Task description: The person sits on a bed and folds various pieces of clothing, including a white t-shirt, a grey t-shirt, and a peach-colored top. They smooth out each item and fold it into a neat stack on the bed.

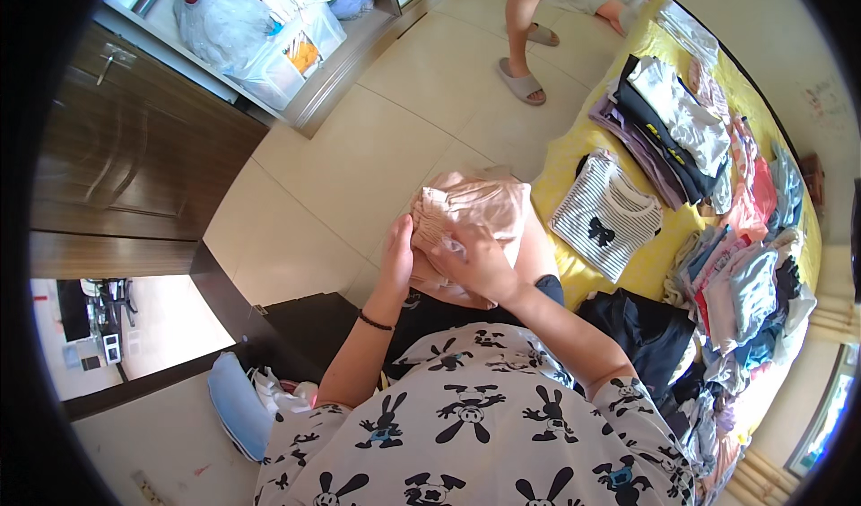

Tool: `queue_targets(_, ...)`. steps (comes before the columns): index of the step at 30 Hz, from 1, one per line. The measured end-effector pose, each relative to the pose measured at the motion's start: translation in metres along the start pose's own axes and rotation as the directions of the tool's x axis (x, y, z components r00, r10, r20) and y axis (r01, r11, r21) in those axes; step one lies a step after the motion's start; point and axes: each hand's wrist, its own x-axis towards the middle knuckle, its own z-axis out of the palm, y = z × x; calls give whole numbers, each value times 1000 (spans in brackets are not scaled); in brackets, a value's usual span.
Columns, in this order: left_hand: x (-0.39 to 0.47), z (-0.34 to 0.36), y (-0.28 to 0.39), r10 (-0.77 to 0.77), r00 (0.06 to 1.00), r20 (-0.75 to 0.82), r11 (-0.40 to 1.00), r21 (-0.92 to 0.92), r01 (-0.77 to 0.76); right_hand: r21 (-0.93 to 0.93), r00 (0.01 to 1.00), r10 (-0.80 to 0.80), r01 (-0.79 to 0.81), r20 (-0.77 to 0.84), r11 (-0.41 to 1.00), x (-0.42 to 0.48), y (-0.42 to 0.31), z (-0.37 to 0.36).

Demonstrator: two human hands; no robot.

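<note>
A pale pink garment with a gathered elastic band lies bunched over my lap, between my two hands. My left hand grips its left edge beside the gathered band, the thumb side up. Across the front of the cloth, my right hand holds a fold of it; its fingers are blurred. A small whitish patch shows by those fingers, too unclear to name. To the right of my lap, a folded black-and-white striped top with a black bow lies flat on the yellow bedspread.
Stacks of folded clothes and more piles cover the bed's right side. Black clothing lies near my right elbow. Another person's legs in slippers stand on the tiled floor. An open cabinet holds bags and bins; a brown wooden door is at left.
</note>
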Motion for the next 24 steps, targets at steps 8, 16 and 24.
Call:
queue_targets(8, 41, -35, -21, 7, 994, -107, 798, 600, 59, -529, 949, -205, 306, 241, 792, -33, 30, 24)
queue_targets(16, 51, -2, 8, -166, 965, 202, 952, 289, 103, -402, 963, -246, 268, 106, 876, -38, 40, -8)
queue_targets(24, 20, -96, 18, -384, 916, 116, 922, 6, 386, -460, 939, -194, 310, 284, 832, 8, 32, 23)
